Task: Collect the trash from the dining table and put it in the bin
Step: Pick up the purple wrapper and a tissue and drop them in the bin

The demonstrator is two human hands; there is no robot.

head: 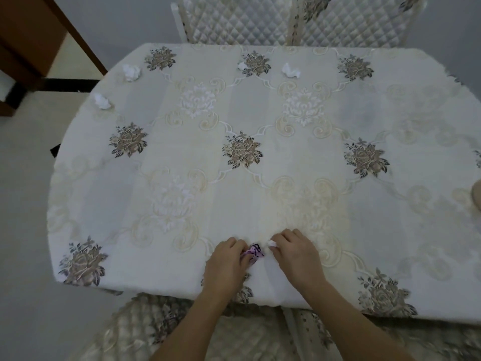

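At 6 o'clock on the counter (260, 194), both hands work close together. The left hand (226, 264) has its fingers (238, 244) curled shut on a crumpled purple wrapper (253, 251), which rests on the cloth. Just beside it, the right hand (294, 252) pinches a small white paper scrap (272, 243) with its fingers bent tight around it. More paper balls lie well apart: two at 10 o'clock (131, 72) (102, 101), two near 12 o'clock (242, 65) (290, 71).
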